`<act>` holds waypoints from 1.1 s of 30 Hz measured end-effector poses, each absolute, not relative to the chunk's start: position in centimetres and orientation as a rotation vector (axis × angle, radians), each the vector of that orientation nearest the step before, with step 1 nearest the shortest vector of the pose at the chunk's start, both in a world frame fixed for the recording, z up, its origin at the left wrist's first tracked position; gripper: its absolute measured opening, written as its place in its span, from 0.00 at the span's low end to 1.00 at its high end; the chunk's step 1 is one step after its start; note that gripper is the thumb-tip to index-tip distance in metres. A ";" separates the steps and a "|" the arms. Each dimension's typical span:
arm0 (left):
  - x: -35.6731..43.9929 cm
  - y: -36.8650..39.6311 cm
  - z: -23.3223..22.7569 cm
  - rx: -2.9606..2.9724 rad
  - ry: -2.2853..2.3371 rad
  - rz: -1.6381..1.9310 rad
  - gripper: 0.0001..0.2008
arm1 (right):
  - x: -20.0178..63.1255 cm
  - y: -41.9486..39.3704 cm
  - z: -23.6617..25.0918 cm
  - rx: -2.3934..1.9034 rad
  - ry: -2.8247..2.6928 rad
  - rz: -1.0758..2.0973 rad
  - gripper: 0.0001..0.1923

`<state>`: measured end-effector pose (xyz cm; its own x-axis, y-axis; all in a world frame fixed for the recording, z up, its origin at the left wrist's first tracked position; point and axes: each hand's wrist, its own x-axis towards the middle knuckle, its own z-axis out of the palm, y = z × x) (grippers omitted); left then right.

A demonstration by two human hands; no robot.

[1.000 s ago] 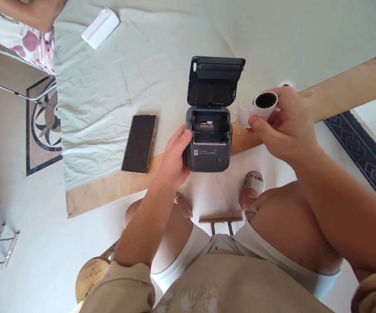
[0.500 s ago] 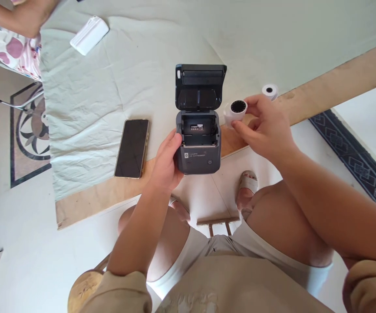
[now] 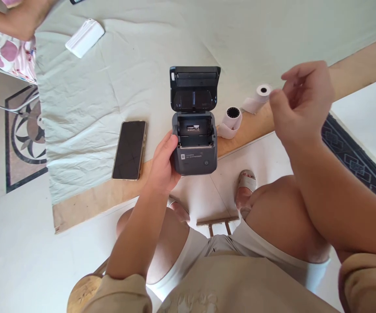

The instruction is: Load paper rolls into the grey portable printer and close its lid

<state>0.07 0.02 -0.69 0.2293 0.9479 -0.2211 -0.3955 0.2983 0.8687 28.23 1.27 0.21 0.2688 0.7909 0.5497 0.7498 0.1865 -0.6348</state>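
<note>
My left hand (image 3: 165,161) grips the left side of a dark grey portable thermal printer (image 3: 194,161). The printer's lid (image 3: 194,89) stands up, and no roll lies in its bay. Just right of the printer, a paper roll (image 3: 232,119) with a dark core sits on the table, its loose paper curling round it. A second paper roll (image 3: 262,93) with a smaller core hole lies farther right, some paper unrolled. My right hand (image 3: 300,98) hovers to the right of that roll, thumb and fingers apart, with nothing visible in it.
A phone (image 3: 129,150) lies left of the printer on the cloth-covered table (image 3: 136,78). Farther off is a white device (image 3: 85,38). Another person's arm (image 3: 18,21) rests at the upper left. A wooden stool (image 3: 85,290) shows at the lower left.
My right hand has let go of the dark-cored paper roll beside the printer and moved up to the right. My left hand keeps its hold on the printer.
</note>
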 end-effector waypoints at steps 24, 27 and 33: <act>0.4 -0.1 -0.1 0.846 0.829 1.015 0.19 | 28.5 4.1 -0.6 -1.349 -1.170 0.570 0.25; 0.4 -0.2 -0.1 0.844 0.840 1.023 0.18 | 24.8 1.6 1.2 -1.197 -1.443 0.337 0.27; 0.4 -0.4 -0.1 0.847 0.835 1.044 0.19 | 20.0 -0.6 1.6 -1.192 -1.960 0.147 0.23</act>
